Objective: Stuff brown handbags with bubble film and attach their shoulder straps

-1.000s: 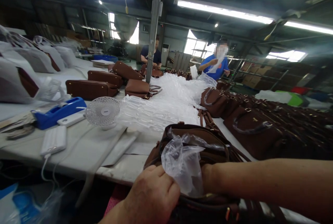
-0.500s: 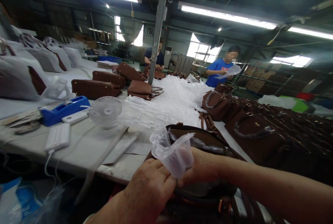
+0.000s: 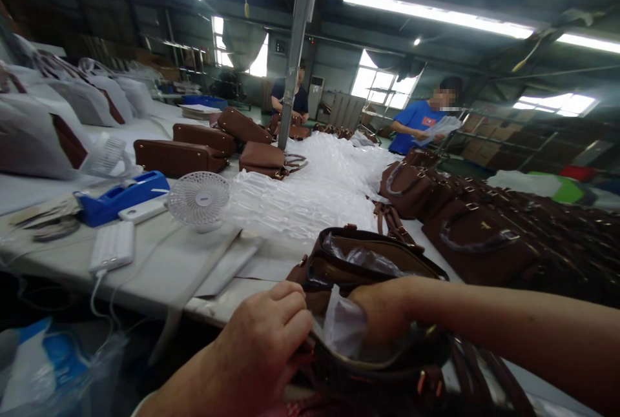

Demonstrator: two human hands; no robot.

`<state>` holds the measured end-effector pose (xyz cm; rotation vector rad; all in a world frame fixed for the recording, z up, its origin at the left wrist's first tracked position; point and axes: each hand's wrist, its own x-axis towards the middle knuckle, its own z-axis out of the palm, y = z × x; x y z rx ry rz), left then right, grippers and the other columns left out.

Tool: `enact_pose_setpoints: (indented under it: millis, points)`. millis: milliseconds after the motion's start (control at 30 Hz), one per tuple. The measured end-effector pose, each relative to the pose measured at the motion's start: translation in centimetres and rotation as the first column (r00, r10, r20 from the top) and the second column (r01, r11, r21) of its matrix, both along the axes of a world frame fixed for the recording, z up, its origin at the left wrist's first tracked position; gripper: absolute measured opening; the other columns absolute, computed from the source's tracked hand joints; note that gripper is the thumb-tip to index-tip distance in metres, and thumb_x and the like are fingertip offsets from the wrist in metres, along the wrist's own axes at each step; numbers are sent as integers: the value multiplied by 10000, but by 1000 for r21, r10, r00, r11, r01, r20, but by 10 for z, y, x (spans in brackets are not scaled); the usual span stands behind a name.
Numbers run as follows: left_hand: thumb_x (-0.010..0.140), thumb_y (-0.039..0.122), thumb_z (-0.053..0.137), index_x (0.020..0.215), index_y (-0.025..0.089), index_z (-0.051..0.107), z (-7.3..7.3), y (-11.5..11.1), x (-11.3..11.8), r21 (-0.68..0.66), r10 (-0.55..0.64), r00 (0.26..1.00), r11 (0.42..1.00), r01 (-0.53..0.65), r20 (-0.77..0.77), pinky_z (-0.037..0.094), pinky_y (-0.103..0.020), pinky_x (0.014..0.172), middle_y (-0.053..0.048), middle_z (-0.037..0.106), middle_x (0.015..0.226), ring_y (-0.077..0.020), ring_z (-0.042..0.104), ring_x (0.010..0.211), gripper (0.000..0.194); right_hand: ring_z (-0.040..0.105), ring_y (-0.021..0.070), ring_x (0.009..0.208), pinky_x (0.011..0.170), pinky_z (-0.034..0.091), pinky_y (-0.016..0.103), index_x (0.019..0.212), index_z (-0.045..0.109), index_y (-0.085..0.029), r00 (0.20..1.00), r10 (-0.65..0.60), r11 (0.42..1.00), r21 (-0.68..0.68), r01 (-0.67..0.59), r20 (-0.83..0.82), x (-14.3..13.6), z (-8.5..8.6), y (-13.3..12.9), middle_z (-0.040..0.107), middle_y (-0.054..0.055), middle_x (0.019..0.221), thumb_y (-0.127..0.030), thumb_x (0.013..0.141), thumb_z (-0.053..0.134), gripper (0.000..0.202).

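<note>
A dark brown handbag [image 3: 387, 368] stands open at the table's front edge, its mouth facing up. My left hand [image 3: 271, 333] is closed on the near left rim of the bag. Inside the mouth is my right hand [image 3: 387, 310], reaching in from the right, with its fingers hidden. A piece of clear plastic air cushion [image 3: 343, 323] sticks up beside that hand, partly inside the bag. More clear plastic lies in the bag's far compartment.
A heap of clear plastic air cushions [image 3: 300, 201] covers the table's middle. Left of it are a white fan [image 3: 198, 199], a blue tape dispenser [image 3: 123, 197] and a white power strip [image 3: 112, 246]. Brown handbags [image 3: 479, 243] crowd the right side. Two people stand beyond the table.
The plastic cushion has gone from above the bag down into its mouth, along with my right hand. My left hand has moved left and down from the plastic onto the bag's rim.
</note>
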<state>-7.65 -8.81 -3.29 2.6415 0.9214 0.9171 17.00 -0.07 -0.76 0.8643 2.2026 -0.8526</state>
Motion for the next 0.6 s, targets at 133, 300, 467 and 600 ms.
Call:
enact_pose_setpoints:
  millis: [133, 300, 467, 600]
  points:
    - [874, 90, 618, 879, 189, 548, -7, 1, 6, 29, -12, 1000, 999, 12, -5, 494, -388, 738, -38, 628, 920, -242, 553, 897, 122, 472, 139, 631, 615, 428, 271, 708, 568, -182, 968, 231, 967, 131, -218, -94, -24, -57, -4, 532, -25, 674, -110, 759, 673, 137]
    - [881, 128, 642, 883, 202, 543, -11, 1, 8, 30, -6, 999, 1000, 7, -51, 473, -402, 685, -35, 611, 907, -248, 540, 843, 124, 499, 159, 747, 733, 462, 285, 743, 540, -185, 908, 327, 942, 160, -293, -260, -47, -104, -10, 611, 23, 820, -162, 842, 677, 170]
    - [875, 77, 588, 917, 208, 546, -6, 0, 0, -38, 41, 999, 998, -42, -15, 463, -406, 703, -40, 609, 956, -247, 543, 866, 143, 548, 154, 713, 693, 476, 274, 949, 641, -180, 932, 71, 997, 66, -51, -356, -26, -62, -17, 664, 16, 859, -327, 853, 677, 179]
    - [825, 52, 599, 947, 211, 547, -5, 2, -3, -45, 44, 998, 998, -46, -35, 482, -423, 745, -45, 619, 996, -256, 549, 901, 207, 562, 150, 735, 671, 491, 250, 970, 641, -185, 881, -166, 984, -15, 178, -442, -27, -34, -18, 668, 0, 900, -317, 762, 738, 265]
